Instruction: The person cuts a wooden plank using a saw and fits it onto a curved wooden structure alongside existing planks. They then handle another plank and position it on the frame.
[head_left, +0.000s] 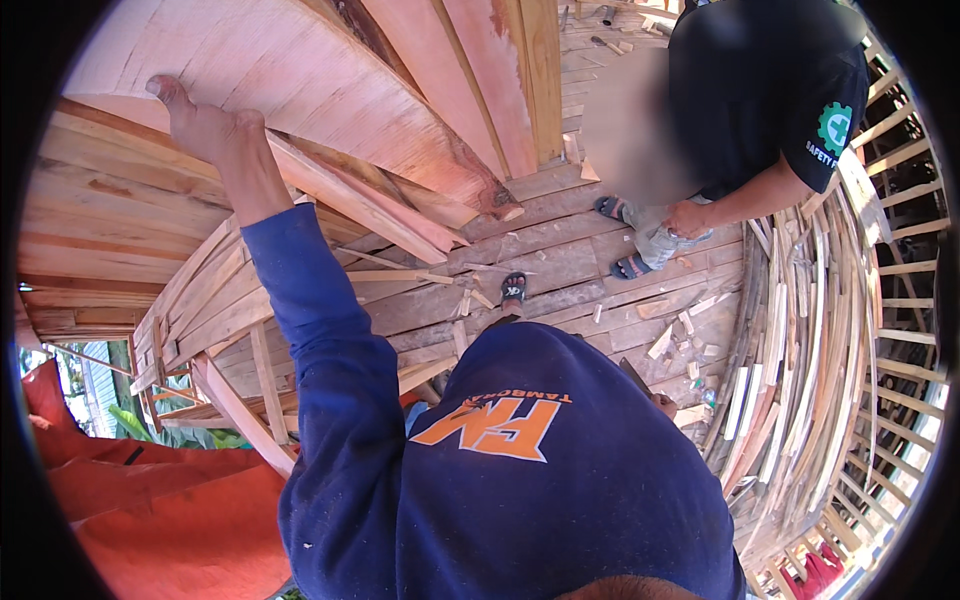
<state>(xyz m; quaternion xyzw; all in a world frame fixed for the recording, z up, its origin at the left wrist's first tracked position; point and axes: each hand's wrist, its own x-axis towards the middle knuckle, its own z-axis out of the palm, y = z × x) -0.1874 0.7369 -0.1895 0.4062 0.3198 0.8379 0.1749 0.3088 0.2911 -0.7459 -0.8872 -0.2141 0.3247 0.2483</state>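
Observation:
My left arm, in a blue sleeve, reaches up and to the left. My left hand [215, 130] is closed on the lower edge of a wide pinkish plank [300, 75]. Its thumb lies against the plank's face, and the other fingers are mostly hidden. The plank slants down to the right, to a rough end above the floor. My right hand [664, 404] shows only in small part past the right side of my body. Next to it a dark, flat, blade-like tool [633, 376] sticks out; my torso hides the rest.
A person in a black shirt [765, 110] stands ahead on the right. Wood scraps [660, 342] litter the plank floor [540, 225]. Long thin strips [800, 330] are piled along the right side, by a slatted frame [905, 370]. A red-orange tarp [180, 515] hangs at lower left.

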